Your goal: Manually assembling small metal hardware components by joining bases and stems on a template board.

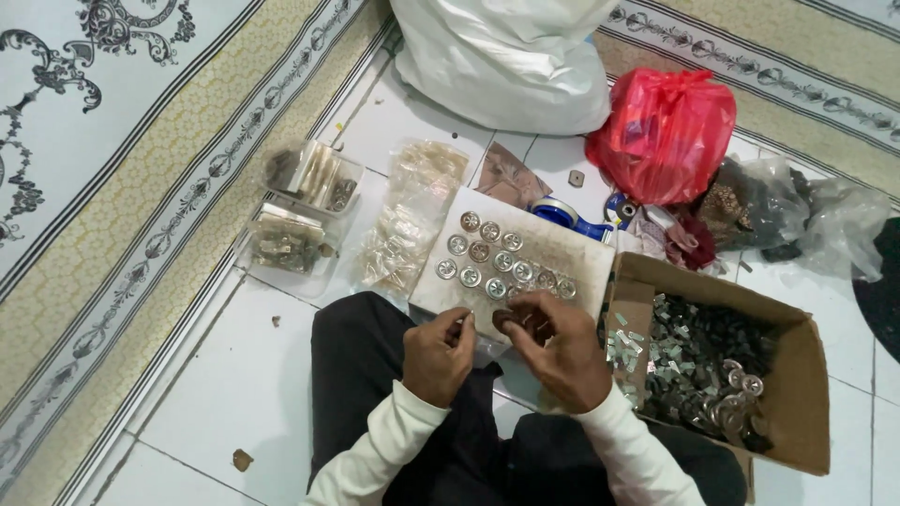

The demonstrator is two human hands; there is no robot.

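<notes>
The board (pixel 553 248) lies at the centre of the floor (pixel 234 375), round discs (pixel 492 258) in rows on it. At its 9 o'clock lies a bag of small parts (pixel 408 220), and beyond that two small trays (pixel 300 211). At 3 o'clock sits the cardboard box (pixel 797 375) (metal clips (pixel 694 351) in it). At 12 o'clock stands a large sack (pixel 506 56), a tied bag (pixel 661 131) just right of it. At 6 o'clock, both hands, left (pixel 439 354) and right (pixel 553 342), meet over the board's near edge.

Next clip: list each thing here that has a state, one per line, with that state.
Left hand: pinching a small metal piece.
Right hand: closed on a small dark round piece.
Cardboard box: open, holding metal pieces.
Red bag: tied shut.
White sack: full, top out of view.
White board: flat, bearing round pieces in rows.
</notes>
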